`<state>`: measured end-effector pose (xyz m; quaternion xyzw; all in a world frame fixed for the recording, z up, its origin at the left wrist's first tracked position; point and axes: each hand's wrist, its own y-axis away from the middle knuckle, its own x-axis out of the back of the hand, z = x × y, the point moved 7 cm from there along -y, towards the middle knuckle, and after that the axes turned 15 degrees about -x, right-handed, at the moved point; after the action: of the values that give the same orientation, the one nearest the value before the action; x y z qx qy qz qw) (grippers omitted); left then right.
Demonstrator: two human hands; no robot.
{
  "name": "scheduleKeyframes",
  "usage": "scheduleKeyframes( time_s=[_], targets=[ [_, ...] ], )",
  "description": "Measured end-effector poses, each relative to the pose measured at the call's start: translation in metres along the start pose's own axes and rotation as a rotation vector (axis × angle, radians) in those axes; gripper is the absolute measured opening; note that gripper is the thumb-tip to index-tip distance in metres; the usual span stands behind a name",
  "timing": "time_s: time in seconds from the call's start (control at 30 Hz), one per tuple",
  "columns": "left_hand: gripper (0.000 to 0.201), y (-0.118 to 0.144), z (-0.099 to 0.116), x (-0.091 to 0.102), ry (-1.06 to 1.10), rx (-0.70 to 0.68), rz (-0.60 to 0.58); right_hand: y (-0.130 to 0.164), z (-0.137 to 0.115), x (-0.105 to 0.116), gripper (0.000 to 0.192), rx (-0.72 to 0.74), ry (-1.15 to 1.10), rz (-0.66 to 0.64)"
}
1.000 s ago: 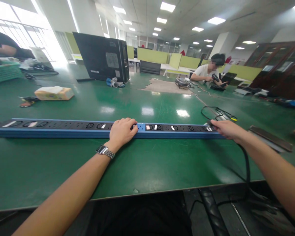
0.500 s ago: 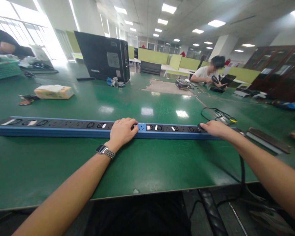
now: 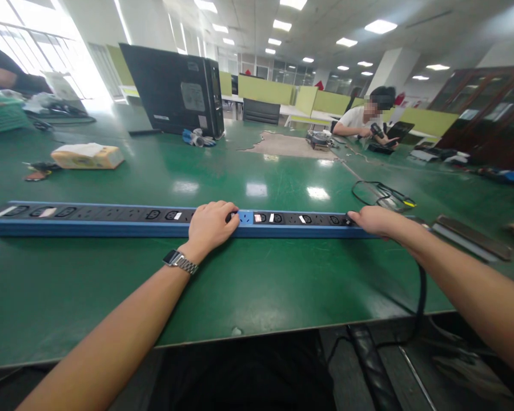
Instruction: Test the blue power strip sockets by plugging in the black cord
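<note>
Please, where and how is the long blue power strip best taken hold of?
Probably across its narrow width, by both long edges, coming from above with two hands well apart. The power strip lies flat, sockets up, and is long and slim; its near blue side shows on both sides of the left hand.

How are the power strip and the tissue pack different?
The power strip is long and thin; the tissue pack is short and chubby. The strip is blue and black; the pack is yellow with white on top. The left hand rests on the strip; no hand touches the pack. Both lie on the green table.
</note>
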<state>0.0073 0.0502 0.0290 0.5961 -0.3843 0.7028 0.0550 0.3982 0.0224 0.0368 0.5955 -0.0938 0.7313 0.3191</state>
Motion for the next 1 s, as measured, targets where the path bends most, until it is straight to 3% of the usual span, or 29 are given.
scheduleKeyframes(
  time_s=[0.13,0.4,0.6,0.77,0.9,1.0],
  targets=[
    [0.029,0.000,0.001,0.000,0.000,0.003,-0.003,0.008,-0.006,-0.001,0.062,0.012,0.008,0.149],
    [0.029,0.000,0.001,0.002,0.011,-0.006,-0.004,0.010,-0.008,0.001,0.065,0.029,-0.084,-0.034],
    [0.029,0.000,0.000,0.001,0.037,0.006,-0.004,-0.003,0.006,-0.016,0.054,0.061,-0.457,-0.157],
    [0.028,0.000,0.000,0.002,0.043,0.012,-0.003,-0.009,0.011,-0.013,0.054,0.158,-0.617,-0.177],
    [0.028,0.000,0.000,0.002,0.041,0.020,-0.015,-0.006,0.008,-0.007,0.051,0.269,-0.535,-0.164],
    [0.027,0.000,0.001,0.002,0.034,0.021,-0.021,-0.006,0.019,0.000,0.048,0.228,-0.767,-0.077]
  ],
)
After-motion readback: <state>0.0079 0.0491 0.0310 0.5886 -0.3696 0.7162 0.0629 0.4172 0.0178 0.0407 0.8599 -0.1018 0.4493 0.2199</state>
